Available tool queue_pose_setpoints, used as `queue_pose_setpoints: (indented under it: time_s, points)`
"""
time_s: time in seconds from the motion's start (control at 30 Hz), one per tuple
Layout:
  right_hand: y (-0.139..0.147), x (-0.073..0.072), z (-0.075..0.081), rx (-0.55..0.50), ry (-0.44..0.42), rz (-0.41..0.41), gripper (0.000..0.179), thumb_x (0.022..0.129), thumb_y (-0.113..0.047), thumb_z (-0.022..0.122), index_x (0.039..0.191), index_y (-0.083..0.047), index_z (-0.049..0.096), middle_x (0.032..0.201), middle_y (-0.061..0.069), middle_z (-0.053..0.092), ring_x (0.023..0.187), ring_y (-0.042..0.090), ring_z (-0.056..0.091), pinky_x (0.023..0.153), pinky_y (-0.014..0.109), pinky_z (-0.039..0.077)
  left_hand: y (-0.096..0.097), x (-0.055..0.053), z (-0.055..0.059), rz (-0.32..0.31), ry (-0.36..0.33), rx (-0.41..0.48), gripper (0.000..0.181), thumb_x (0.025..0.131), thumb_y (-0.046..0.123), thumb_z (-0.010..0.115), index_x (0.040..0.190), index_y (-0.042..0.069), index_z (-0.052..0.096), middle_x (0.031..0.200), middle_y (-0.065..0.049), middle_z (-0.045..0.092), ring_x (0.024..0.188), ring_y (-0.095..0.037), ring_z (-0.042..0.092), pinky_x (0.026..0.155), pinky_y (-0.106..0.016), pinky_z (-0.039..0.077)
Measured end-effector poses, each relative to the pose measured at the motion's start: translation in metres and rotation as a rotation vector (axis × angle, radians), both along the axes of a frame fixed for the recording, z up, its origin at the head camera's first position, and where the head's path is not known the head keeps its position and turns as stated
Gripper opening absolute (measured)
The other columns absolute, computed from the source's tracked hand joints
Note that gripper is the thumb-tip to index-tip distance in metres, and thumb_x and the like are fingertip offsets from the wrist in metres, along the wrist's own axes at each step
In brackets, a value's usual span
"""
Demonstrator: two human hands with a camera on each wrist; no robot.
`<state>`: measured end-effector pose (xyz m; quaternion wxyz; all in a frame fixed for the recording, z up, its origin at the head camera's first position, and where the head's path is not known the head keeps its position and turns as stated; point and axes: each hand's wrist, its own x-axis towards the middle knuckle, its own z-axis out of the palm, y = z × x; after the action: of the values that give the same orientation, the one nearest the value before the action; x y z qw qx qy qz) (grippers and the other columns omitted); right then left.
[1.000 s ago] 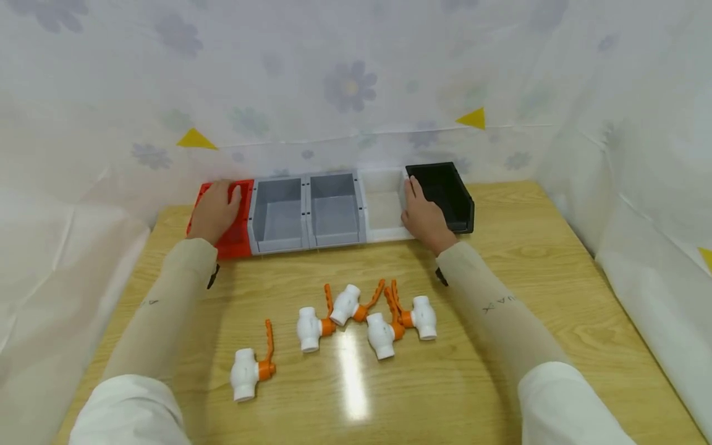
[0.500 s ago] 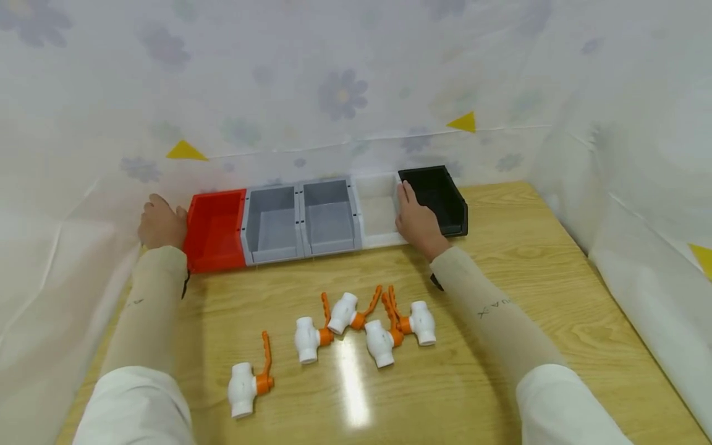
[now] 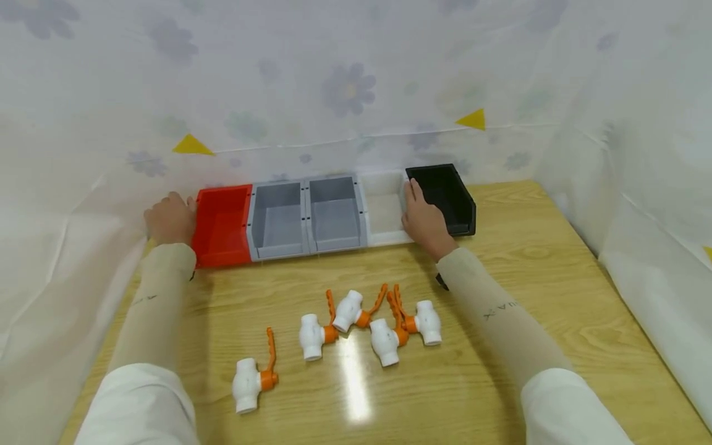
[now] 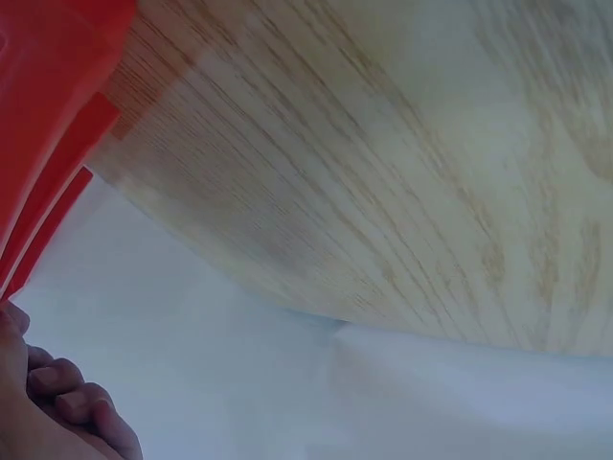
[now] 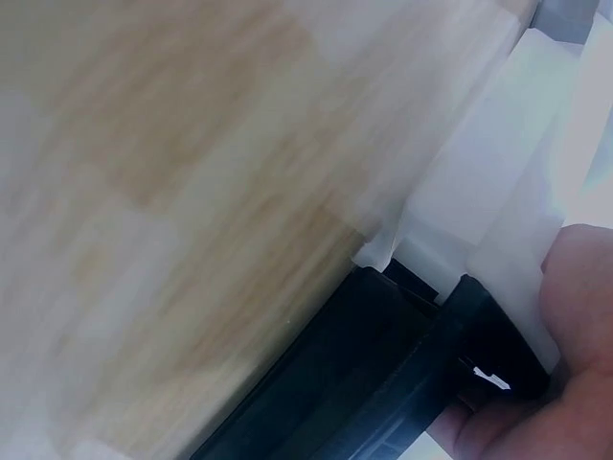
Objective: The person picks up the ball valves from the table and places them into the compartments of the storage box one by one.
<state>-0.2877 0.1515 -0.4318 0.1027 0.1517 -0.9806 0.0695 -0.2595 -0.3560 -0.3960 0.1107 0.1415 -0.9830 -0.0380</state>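
Note:
A row of open plastic bins stands at the back of the table: a red bin [image 3: 224,225], two grey bins [image 3: 278,219], a white bin [image 3: 385,207] and a black bin [image 3: 445,194]. My left hand [image 3: 171,219] touches the red bin's outer left side. In the left wrist view its fingers [image 4: 67,383] are curled beside the bin's edge, with nothing seen inside them. Where the white and black bins meet, my right hand [image 3: 425,219] pinches their adjoining walls. The right wrist view shows part of that hand on the white side and fingers reaching behind the black wall.
Several white ball valves with orange handles lie on the wooden table [image 3: 500,296] in front of the bins; one valve [image 3: 246,384] sits apart, nearer and to the left. A flowered white sheet [image 3: 311,68] with yellow triangles hangs directly behind, and pale sheeting flanks both sides.
My left hand has left the red bin's inside and rim and come round to its outer left side, uncovering the bin. The right hand keeps its place on the adjoining walls.

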Motion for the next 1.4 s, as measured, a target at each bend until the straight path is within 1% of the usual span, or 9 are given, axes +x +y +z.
queue_pose_setpoints:
  time_s: [0.23, 0.5, 0.7, 0.83, 0.93, 1.1, 1.2, 1.33, 1.4]
  points:
    - [0.001, 0.003, 0.001, 0.001, -0.020, -0.007, 0.068, 0.093, -0.018, 0.053, 0.147, -0.001, 0.015, 0.153, 0.016, 0.015, 0.037, 0.017, 0.038, 0.038, 0.031, 0.035, 0.004, -0.001, -0.001, -0.001, 0.030, 0.007, 0.047, 0.100, 0.030, 0.029, 0.096, -0.013, 0.047, 0.093, -0.034, 0.054, 0.088, -0.052, 0.050, 0.084, -0.061, 0.034]
    - [0.004, 0.000, 0.002, 0.005, -0.011, -0.011, 0.069, 0.093, -0.018, 0.053, 0.148, -0.002, 0.013, 0.153, 0.015, 0.013, 0.038, 0.018, 0.037, 0.038, 0.032, 0.035, 0.007, -0.006, -0.001, 0.004, 0.060, 0.005, 0.044, 0.100, 0.028, 0.029, 0.096, -0.013, 0.046, 0.094, -0.033, 0.053, 0.090, -0.051, 0.050, 0.084, -0.059, 0.034]
    - [0.006, -0.001, 0.001, -0.006, -0.011, -0.009, 0.068, 0.093, -0.018, 0.053, 0.147, -0.001, 0.016, 0.152, 0.016, 0.015, 0.037, 0.018, 0.037, 0.038, 0.032, 0.035, 0.010, -0.009, -0.002, 0.012, 0.077, -0.007, 0.041, 0.099, 0.025, 0.030, 0.095, -0.013, 0.046, 0.093, -0.034, 0.053, 0.089, -0.052, 0.050, 0.082, -0.059, 0.035]
    - [0.005, -0.003, 0.000, -0.004, -0.009, -0.007, 0.069, 0.093, -0.018, 0.054, 0.147, -0.002, 0.015, 0.153, 0.015, 0.015, 0.037, 0.018, 0.037, 0.038, 0.032, 0.035, 0.009, -0.009, -0.004, 0.010, 0.087, -0.009, 0.040, 0.099, 0.024, 0.029, 0.094, -0.012, 0.046, 0.091, -0.033, 0.053, 0.087, -0.052, 0.050, 0.082, -0.058, 0.035]
    - [0.004, -0.006, -0.001, -0.002, 0.001, 0.002, 0.069, 0.093, -0.018, 0.054, 0.147, -0.002, 0.015, 0.153, 0.015, 0.015, 0.037, 0.018, 0.037, 0.038, 0.032, 0.035, 0.007, -0.006, -0.005, 0.015, 0.091, -0.007, 0.039, 0.099, 0.023, 0.029, 0.093, -0.012, 0.046, 0.089, -0.032, 0.053, 0.087, -0.051, 0.050, 0.082, -0.058, 0.036]
    - [0.004, -0.006, -0.004, -0.005, -0.001, 0.023, 0.068, 0.093, -0.018, 0.053, 0.147, -0.001, 0.016, 0.152, 0.016, 0.015, 0.037, 0.018, 0.036, 0.038, 0.032, 0.034, 0.007, -0.002, -0.009, 0.039, 0.105, -0.043, 0.038, 0.099, 0.022, 0.029, 0.093, -0.012, 0.046, 0.088, -0.032, 0.053, 0.085, -0.051, 0.051, 0.081, -0.057, 0.037]
    - [0.009, -0.005, -0.006, -0.005, -0.007, 0.019, 0.068, 0.092, -0.017, 0.053, 0.147, 0.000, 0.016, 0.152, 0.017, 0.016, 0.036, 0.018, 0.036, 0.037, 0.032, 0.034, 0.014, -0.001, -0.011, 0.042, 0.115, -0.029, 0.036, 0.099, 0.021, 0.032, 0.093, -0.011, 0.047, 0.089, -0.031, 0.054, 0.086, -0.050, 0.051, 0.082, -0.057, 0.037]
    - [0.017, -0.007, -0.007, 0.011, 0.024, 0.006, 0.069, 0.091, -0.016, 0.055, 0.147, 0.000, 0.018, 0.152, 0.016, 0.017, 0.036, 0.018, 0.035, 0.037, 0.032, 0.033, 0.022, -0.003, -0.016, 0.039, 0.116, -0.005, 0.034, 0.098, 0.020, 0.033, 0.096, -0.011, 0.047, 0.091, -0.031, 0.054, 0.088, -0.049, 0.052, 0.083, -0.056, 0.036]
    - [0.018, -0.009, -0.007, 0.008, 0.025, 0.016, 0.069, 0.092, -0.017, 0.055, 0.147, -0.001, 0.016, 0.152, 0.016, 0.016, 0.036, 0.018, 0.034, 0.038, 0.032, 0.033, 0.023, -0.005, -0.019, 0.049, 0.118, -0.020, 0.034, 0.099, 0.019, 0.031, 0.096, -0.011, 0.047, 0.092, -0.031, 0.054, 0.088, -0.048, 0.051, 0.083, -0.056, 0.036]
